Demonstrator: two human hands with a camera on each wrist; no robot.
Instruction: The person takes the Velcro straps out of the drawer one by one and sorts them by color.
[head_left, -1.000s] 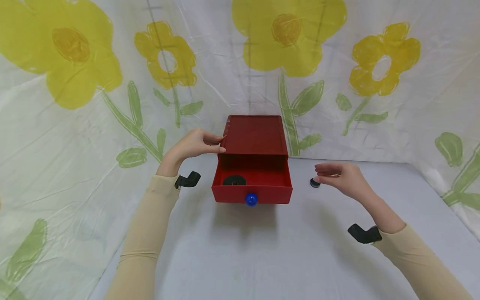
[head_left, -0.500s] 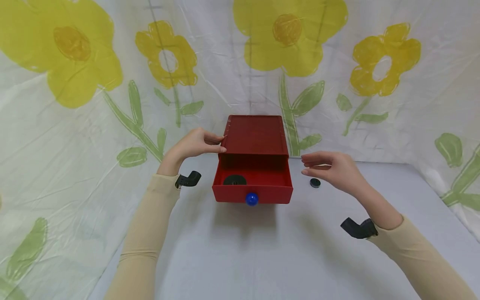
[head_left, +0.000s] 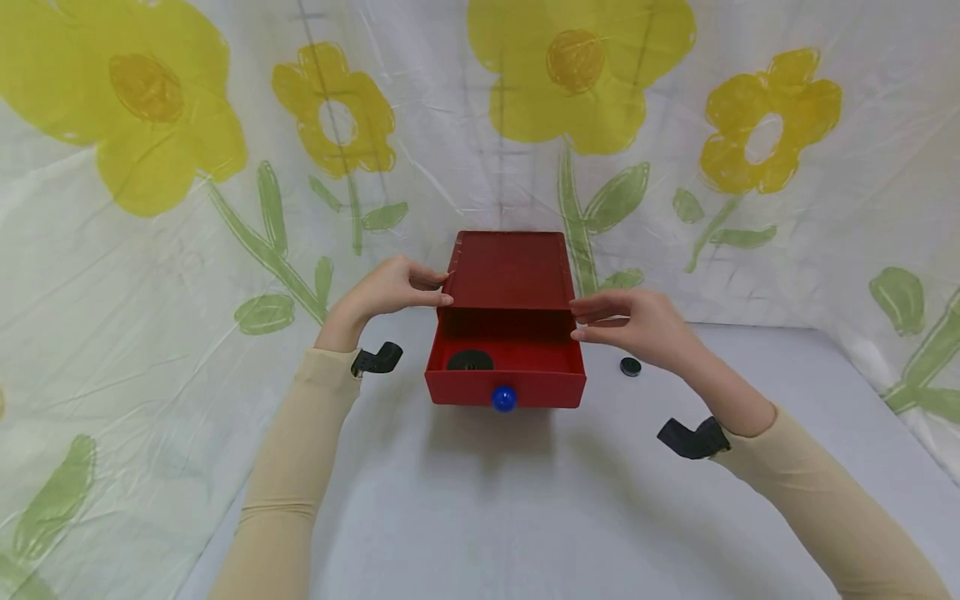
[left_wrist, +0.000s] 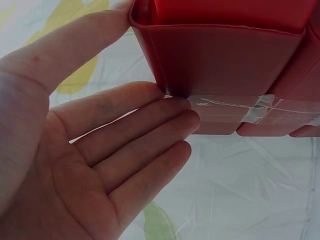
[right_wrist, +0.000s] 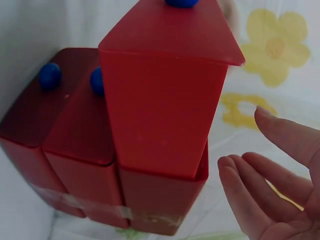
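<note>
A red drawer cabinet (head_left: 512, 268) stands on the table, its top drawer (head_left: 457, 389) pulled out. A blue round knob (head_left: 504, 398) sits on that drawer's front. Inside the drawer, at the left, lies a black disc (head_left: 470, 361), partly hidden by the front panel. My left hand (head_left: 388, 287) touches the cabinet's left side with extended fingers, its thumb (left_wrist: 85, 45) at the front edge. At the right side, my right hand (head_left: 633, 323) holds nothing; in the right wrist view its fingertips (right_wrist: 227, 162) are a little apart from the cabinet wall.
A small black round piece (head_left: 630, 367) lies on the white table (head_left: 495, 525) right of the cabinet. Two lower drawers (right_wrist: 82, 130) with blue knobs are closed. Clear tape (left_wrist: 225, 104) runs across the cabinet's side. A flowered cloth (head_left: 435, 108) hangs behind.
My right hand has moved left and slightly up, from above the small black piece to the cabinet's right side. The left hand and the drawer have stayed put.
</note>
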